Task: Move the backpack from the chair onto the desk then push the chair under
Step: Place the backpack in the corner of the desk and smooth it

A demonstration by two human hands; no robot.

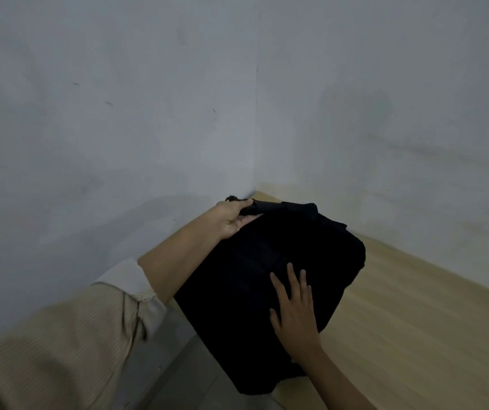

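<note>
The black backpack [270, 276] is laid on the wooden table [414, 321], near the wall corner. Its top handle [270, 207] is pinched by the left hand [233, 218]; the right hand [295, 309] is pressed flat, fingers spread. Soft, sagging fabric is judged; the handle is the best hold.

bare desk [414, 321] right of backpack [252, 276]; walls [148, 113] close behind and left.

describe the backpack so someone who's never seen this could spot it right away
Find the light wooden desk set into the corner of the pale walls. On its near-left part lies the backpack, the only thing on it: plain black, the left hand gripping its top handle, the right hand flat on it.
</note>
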